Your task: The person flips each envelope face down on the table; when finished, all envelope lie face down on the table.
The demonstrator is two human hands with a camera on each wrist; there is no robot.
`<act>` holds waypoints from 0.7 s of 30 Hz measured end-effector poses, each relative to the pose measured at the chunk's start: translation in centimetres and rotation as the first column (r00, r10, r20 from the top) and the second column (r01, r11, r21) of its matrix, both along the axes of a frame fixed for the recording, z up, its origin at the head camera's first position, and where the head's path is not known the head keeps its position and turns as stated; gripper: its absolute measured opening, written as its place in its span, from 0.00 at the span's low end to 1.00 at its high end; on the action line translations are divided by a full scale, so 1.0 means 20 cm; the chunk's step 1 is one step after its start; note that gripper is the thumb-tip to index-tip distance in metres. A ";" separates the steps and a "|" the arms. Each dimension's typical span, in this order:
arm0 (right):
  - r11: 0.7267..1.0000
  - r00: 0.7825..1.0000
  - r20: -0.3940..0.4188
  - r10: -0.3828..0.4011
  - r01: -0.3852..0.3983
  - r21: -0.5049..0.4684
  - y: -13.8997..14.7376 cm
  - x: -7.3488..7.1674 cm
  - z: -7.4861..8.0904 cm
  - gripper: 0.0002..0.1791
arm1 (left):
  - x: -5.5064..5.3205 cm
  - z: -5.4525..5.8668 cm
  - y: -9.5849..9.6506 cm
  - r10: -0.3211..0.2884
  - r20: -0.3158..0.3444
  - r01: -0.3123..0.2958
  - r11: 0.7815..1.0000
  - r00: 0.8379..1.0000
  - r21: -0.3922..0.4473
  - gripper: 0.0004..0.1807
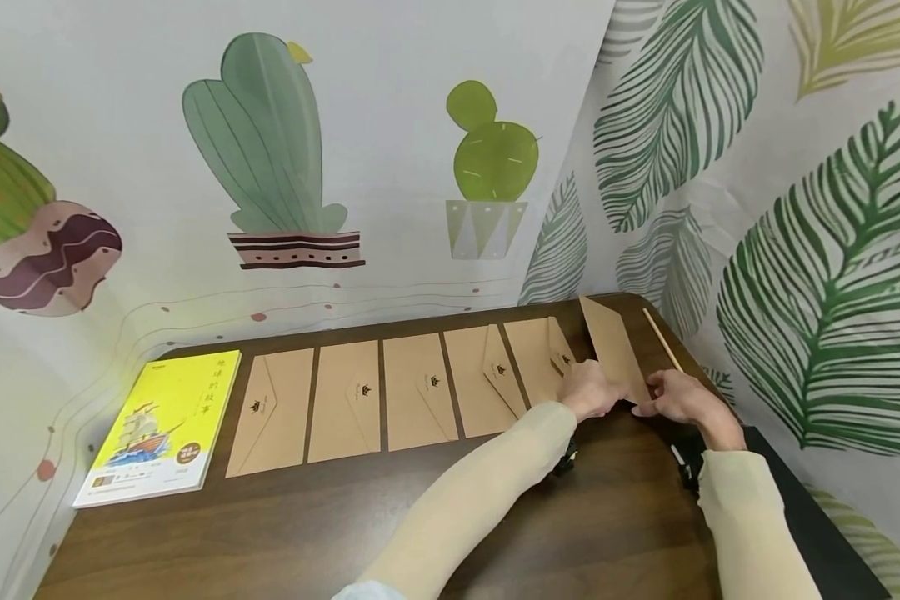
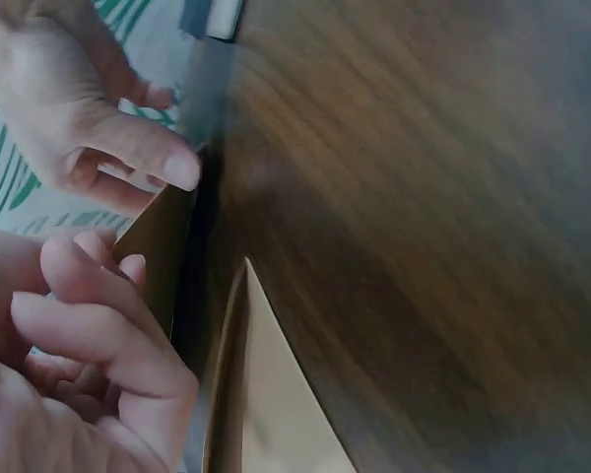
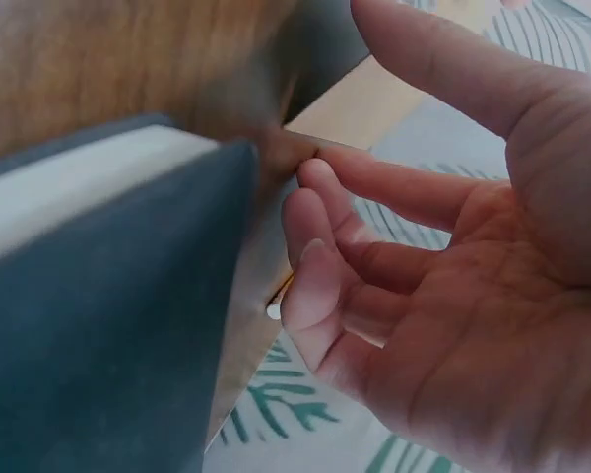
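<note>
A brown kraft envelope (image 1: 613,346) stands tilted up at the right end of a row of similar envelopes. My left hand (image 1: 591,390) grips its lower left side, fingers curled against the paper in the left wrist view. At the lower right corner, my right hand (image 1: 682,396) touches the edge with its fingertips. The right wrist view shows the right thumb (image 3: 443,59) spread apart from the fingers. Beside the left hand lies an envelope (image 1: 528,346) with its flap raised, a crown print on it.
More envelopes (image 1: 345,400) line the back of the brown table (image 1: 330,525). A yellow book (image 1: 168,408) lies at the left end. To the right are a thin wooden stick (image 1: 662,337) and a dark flat item (image 1: 817,517). Patterned walls border the table.
</note>
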State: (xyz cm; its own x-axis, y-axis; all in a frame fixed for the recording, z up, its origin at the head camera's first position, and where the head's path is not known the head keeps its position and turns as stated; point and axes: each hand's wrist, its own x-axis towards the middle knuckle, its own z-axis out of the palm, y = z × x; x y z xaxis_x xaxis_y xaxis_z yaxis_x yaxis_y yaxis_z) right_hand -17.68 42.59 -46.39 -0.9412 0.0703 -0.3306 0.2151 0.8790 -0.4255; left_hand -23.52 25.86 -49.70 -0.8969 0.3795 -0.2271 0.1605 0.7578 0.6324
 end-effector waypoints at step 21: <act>0.995 0.995 0.046 -0.093 0.091 0.050 0.04 -0.04 -0.01 0.35 | 0.01 -0.16 0.16 -0.117 0.058 0.129 0.933 0.991 -0.337 0.15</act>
State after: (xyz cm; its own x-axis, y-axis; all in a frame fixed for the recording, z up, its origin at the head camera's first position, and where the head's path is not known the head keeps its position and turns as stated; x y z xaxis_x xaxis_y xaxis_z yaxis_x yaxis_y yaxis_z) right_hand -18.40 43.34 -46.59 -0.9131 0.1726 -0.3695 0.3152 0.8737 -0.3705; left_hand -23.34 29.09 -52.93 -0.8368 0.3808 -0.3935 0.2478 0.9041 0.3481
